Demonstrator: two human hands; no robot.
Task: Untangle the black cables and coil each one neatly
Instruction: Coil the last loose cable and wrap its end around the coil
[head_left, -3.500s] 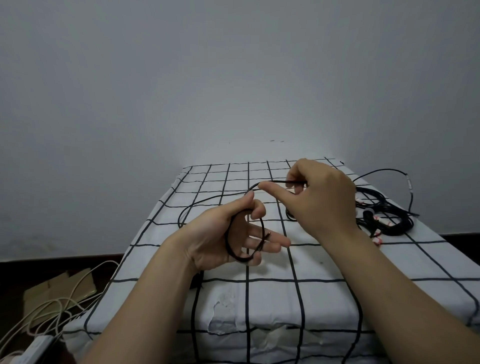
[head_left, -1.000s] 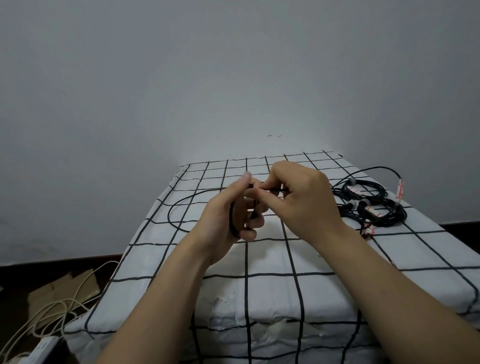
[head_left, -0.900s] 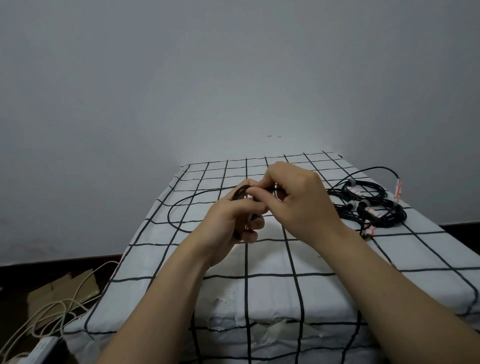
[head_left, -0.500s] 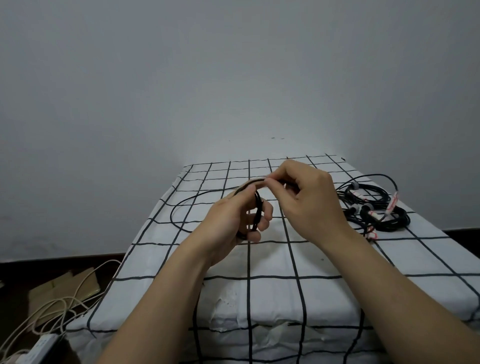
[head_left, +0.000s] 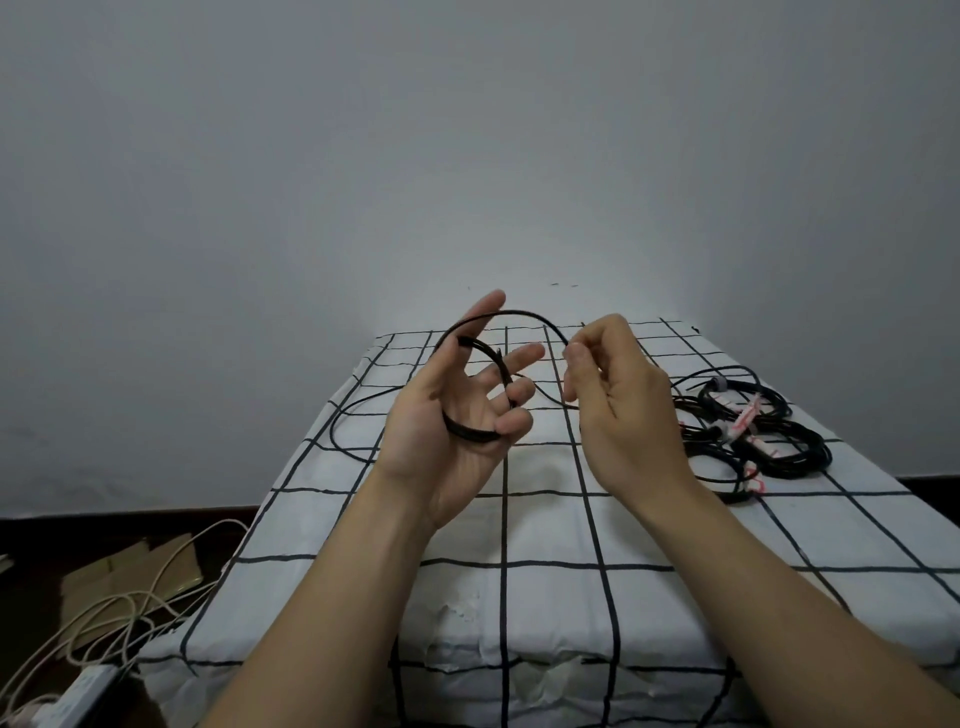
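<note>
Black cable (head_left: 524, 315) arcs above the middle of the checked cloth (head_left: 545, 519), running from the small coil (head_left: 467, 431) in my left hand (head_left: 441, 415) across to my right hand (head_left: 623, 410). My left thumb and forefinger stand straight and apart, while the lower fingers curl round the coil's bottom to hold its turns. My right thumb and forefinger pinch the free run, the other fingers loosely folded. Below the pinch the slack drops to the cloth and loops wide toward its left edge. On the cloth's right side lies the heap of other black cables (head_left: 769, 441), with red-and-white tags. Off the cloth's left edge, down on the floor, lie pale cords (head_left: 104, 613). The risk, I judge, is in my left hand: so loose a hold could let the turns spring apart or slip off as I lay the next loop. Twist in the run could kink it. I cannot tell whether the far end is caught in the heap; if so, a pull would drag that along.
</note>
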